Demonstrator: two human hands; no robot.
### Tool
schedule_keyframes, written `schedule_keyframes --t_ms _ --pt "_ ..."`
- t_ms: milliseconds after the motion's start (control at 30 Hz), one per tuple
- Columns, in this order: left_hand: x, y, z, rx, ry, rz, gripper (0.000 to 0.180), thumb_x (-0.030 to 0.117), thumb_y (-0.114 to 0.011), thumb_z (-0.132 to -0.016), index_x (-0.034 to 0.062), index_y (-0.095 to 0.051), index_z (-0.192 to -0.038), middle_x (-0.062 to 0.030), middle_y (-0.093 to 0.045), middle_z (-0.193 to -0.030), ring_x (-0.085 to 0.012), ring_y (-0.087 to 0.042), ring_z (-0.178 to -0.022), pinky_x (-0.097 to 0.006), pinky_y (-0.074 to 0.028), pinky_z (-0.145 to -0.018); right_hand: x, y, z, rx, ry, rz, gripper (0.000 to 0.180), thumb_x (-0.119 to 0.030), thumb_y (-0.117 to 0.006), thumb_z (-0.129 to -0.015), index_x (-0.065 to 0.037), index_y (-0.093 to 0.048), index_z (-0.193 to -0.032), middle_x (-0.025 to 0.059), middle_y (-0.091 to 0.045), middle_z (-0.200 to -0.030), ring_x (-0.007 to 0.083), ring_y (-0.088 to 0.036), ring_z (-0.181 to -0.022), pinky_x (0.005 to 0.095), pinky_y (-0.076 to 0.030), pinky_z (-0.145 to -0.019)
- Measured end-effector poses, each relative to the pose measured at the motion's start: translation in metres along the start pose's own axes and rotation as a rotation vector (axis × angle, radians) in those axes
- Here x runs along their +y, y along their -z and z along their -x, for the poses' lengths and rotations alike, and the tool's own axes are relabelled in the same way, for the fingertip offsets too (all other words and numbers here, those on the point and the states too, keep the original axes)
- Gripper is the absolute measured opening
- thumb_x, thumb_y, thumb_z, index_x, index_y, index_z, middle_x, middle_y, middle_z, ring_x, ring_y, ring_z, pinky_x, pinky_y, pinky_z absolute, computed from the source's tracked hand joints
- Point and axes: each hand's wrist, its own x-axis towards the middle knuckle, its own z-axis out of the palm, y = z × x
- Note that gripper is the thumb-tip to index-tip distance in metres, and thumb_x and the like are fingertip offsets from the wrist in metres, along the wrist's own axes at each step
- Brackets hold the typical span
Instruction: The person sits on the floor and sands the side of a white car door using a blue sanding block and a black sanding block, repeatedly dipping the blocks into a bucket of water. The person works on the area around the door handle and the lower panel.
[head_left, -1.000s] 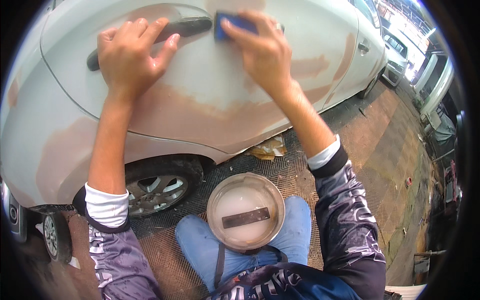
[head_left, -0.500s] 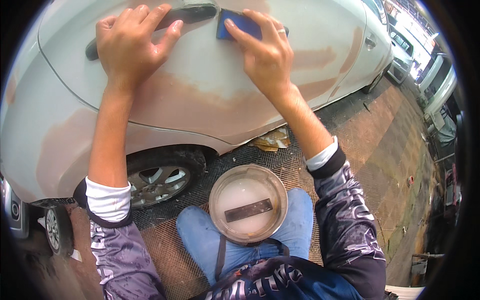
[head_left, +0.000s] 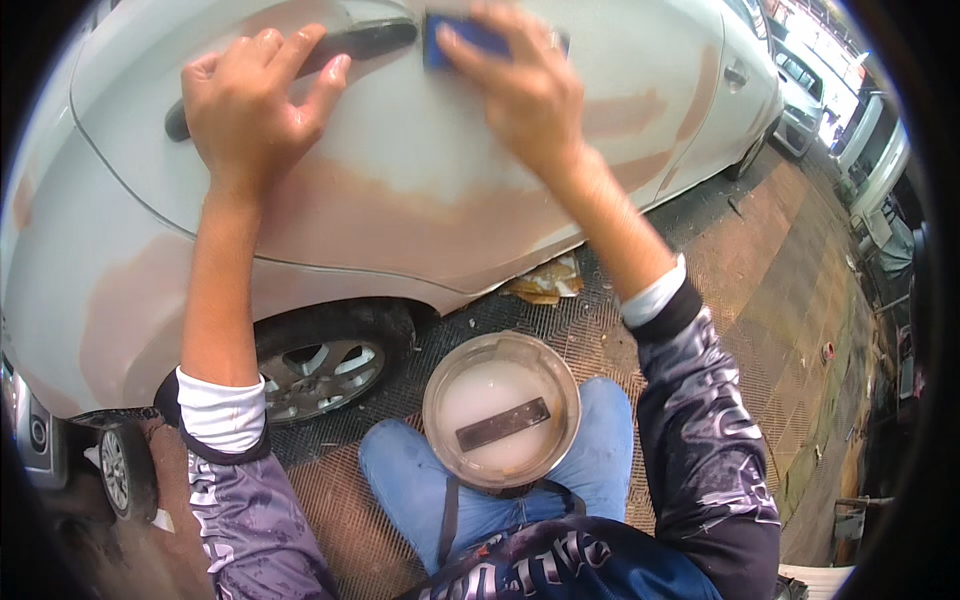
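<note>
Blue and flat, the sanding block [head_left: 470, 38] sits pinned beneath the right hand [head_left: 525, 95], whose fingers press down over its top and close on it against the white car door [head_left: 420, 190]. Its long axis runs sideways along the panel, roughly in line with the dark door handle [head_left: 350, 45], which lies just to the left of that grip. The left hand [head_left: 250, 115] is the nearer one to the handle: it rests open, fingers spread, flat on the door with its fingertips reaching the handle and holding nothing. Below both hands, between the person's knees, a round tub of cloudy water [head_left: 500, 410] holds a dark strip. Compared with half a second ago, the block and right hand sit slightly higher on the panel, while the left hand has kept its place beside the handle.
</note>
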Motion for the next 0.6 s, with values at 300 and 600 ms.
schedule_keyframes --t_ms 300,600 --pt "0.001 0.004 -0.001 -0.014 0.009 0.011 0.024 0.039 -0.073 -0.088 0.0193 -0.076 -0.1 0.0062 -0.063 -0.077 -0.012 -0.059 -0.072 -0.033 -0.035 -0.078 0.013 0.016 0.0 -0.066 0.139 -0.03 0.048 0.004 -0.067 -0.079 -0.024 -0.082 -0.114 0.0057 -0.07 -0.128 0.0287 -0.068 -0.115 0.0395 -0.057 -0.094" --pt "0.003 0.009 -0.003 -0.051 0.026 0.027 0.022 0.036 -0.072 -0.089 0.0189 -0.075 -0.103 0.0072 -0.063 -0.079 -0.0115 -0.059 -0.075 -0.032 -0.034 -0.079 0.025 0.02 0.002 -0.088 0.127 0.0 0.044 -0.005 -0.07 -0.076 -0.029 -0.082 -0.111 0.0023 -0.07 -0.127 0.0255 -0.066 -0.118 0.0374 -0.057 -0.099"
